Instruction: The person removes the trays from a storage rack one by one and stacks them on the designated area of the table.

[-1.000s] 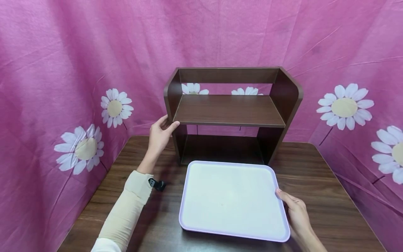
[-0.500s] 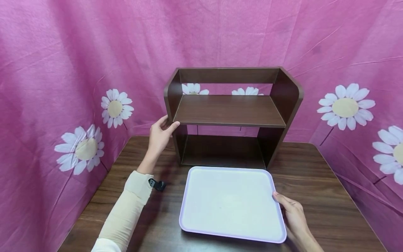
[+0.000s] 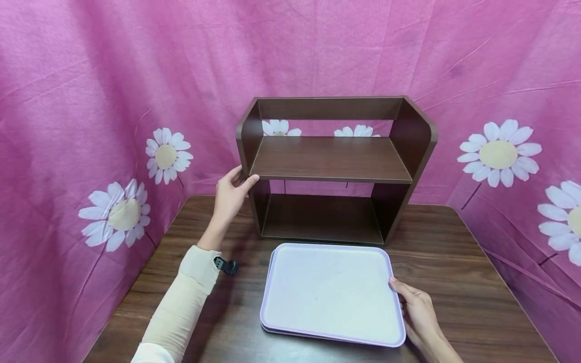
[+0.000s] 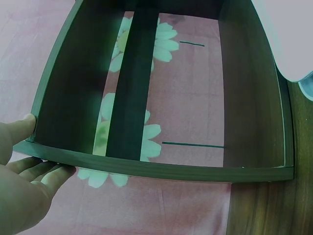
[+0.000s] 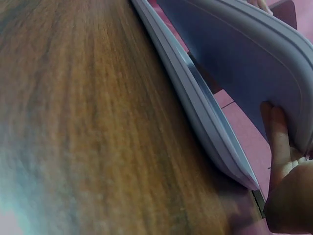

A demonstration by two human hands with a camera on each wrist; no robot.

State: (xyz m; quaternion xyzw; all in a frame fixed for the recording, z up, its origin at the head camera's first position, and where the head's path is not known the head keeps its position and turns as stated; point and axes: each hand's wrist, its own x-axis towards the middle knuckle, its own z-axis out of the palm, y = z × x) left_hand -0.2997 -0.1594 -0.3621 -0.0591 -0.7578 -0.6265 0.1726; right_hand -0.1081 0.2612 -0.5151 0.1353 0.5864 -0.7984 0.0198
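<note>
A dark brown two-tier shelf stands at the back of the table. My left hand pinches its left side panel where the middle board meets the front edge; in the left wrist view the thumb is inside and the fingers outside. With my right hand I hold a pale lilac tray by its right rim, thumb on top and fingers underneath. The right wrist view shows that tray raised at an angle over a lower tray of the same kind lying on the table. Most of the lower tray is hidden from above.
The wooden table reaches back to a pink curtain printed with white daisies, which hangs behind and at both sides. A black strap device sits at my left wrist over a cream sleeve.
My right hand has drawn the upper tray toward me and a little left, down closer to the lower one, whose edge now shows at the left. My left hand stays on the shelf.
</note>
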